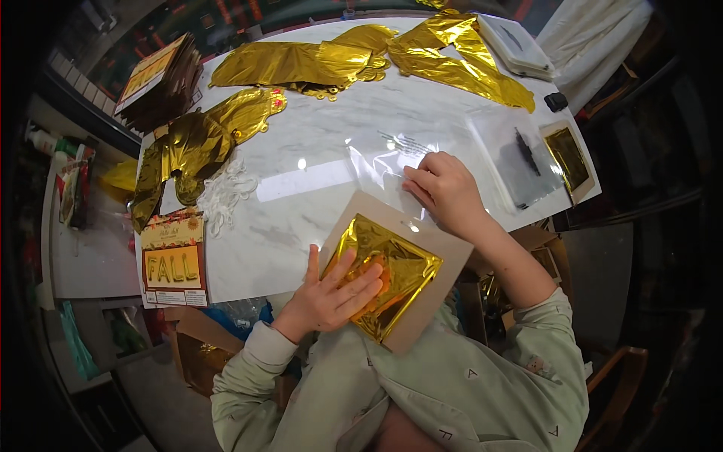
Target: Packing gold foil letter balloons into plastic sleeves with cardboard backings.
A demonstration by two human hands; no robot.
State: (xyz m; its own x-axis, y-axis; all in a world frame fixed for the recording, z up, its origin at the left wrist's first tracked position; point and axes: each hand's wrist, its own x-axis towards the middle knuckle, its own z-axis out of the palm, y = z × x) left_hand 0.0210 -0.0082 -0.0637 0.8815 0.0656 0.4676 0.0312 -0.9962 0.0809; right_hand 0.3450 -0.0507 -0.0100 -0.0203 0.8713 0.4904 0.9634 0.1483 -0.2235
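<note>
Left hand: lies over the foil near the middle of the frame, fingers spread apart, pinching nothing visible.
Right hand: reaches right of centre to the bag, fingers curled, thumb and index close together; probably pinching an edge of clear plastic, but cannot tell for certain.
Foil: sits folded square on the beige card, just below the middle of the frame, partly under the left hand; liable to slide or spring out of fold, from slackened pressure.
Card: lies askew, overhanging the near edge of the surface, above the lap; could tip downward on a lift of the left hand, for want of support below.
Bag: rests just above the card; meets or passes behind the top corner, cannot tell which. Could crease or skid away, being thin and slick, or tear on a hard pull.
Cords: lie tangled left of centre, well apart from both hands; could knot tighter if brushed aside.
Balloons: sprawl along the upper part of the frame, gold and flat; apt to slide if bumped.
Stack: leans at upper left; could topple from a knock.
</note>
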